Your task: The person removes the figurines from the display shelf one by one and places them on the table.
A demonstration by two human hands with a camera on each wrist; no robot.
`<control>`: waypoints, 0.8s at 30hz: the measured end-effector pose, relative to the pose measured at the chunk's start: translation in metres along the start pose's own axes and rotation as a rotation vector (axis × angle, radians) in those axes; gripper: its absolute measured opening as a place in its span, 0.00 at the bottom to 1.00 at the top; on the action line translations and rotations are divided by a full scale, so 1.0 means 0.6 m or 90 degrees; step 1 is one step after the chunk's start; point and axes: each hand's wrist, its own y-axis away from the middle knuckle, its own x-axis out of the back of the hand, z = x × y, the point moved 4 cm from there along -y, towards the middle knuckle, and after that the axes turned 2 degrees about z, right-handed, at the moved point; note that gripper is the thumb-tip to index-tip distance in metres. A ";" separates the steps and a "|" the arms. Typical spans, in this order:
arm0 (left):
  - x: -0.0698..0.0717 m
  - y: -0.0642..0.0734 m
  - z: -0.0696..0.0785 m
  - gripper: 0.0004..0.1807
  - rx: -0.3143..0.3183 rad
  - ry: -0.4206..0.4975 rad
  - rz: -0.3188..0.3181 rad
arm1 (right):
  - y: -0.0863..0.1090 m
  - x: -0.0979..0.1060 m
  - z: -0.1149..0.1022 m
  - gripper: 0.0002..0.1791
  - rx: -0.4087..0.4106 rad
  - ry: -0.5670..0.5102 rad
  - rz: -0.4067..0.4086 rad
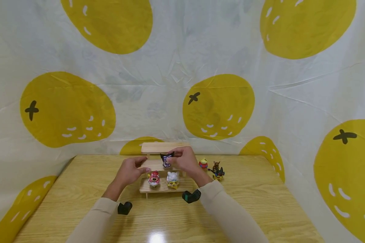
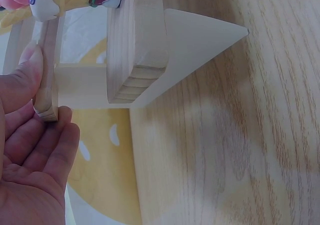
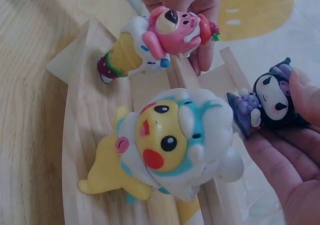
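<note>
A stepped wooden display stand (image 1: 158,147) rises in tiers on the table. My left hand (image 1: 130,171) grips the left end of its middle tier; in the left wrist view the thumb lies on top of the board (image 2: 46,80) and fingers curl beneath. Between thumb and fingers, my right hand (image 1: 185,162) pinches a black-and-purple figurine (image 3: 272,97), close over the middle tier. On the lowest tier, a pink bear figurine (image 3: 175,32) on an ice cream cone stands at left. Beside it is a yellow figurine (image 3: 160,140) with a white hood.
Right of the stand, on the wooden table (image 1: 246,202), are a red figurine (image 1: 203,164), a brown figurine (image 1: 216,165) and a yellow-and-black figurine (image 1: 219,174). A white cloth (image 1: 158,111) with yellow fruit print hangs behind the table and along its sides.
</note>
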 end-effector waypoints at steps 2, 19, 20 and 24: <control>0.002 0.001 0.002 0.29 -0.002 -0.003 0.002 | 0.000 0.002 0.001 0.09 0.000 -0.008 -0.002; 0.001 0.003 0.004 0.29 0.012 0.005 -0.009 | 0.006 0.025 0.000 0.09 -0.005 -0.007 0.008; 0.001 0.003 0.004 0.30 0.013 0.006 -0.010 | 0.006 0.027 0.000 0.09 -0.005 -0.004 0.010; 0.002 0.002 0.005 0.30 0.016 0.011 -0.010 | 0.007 0.034 -0.001 0.08 -0.012 -0.001 0.018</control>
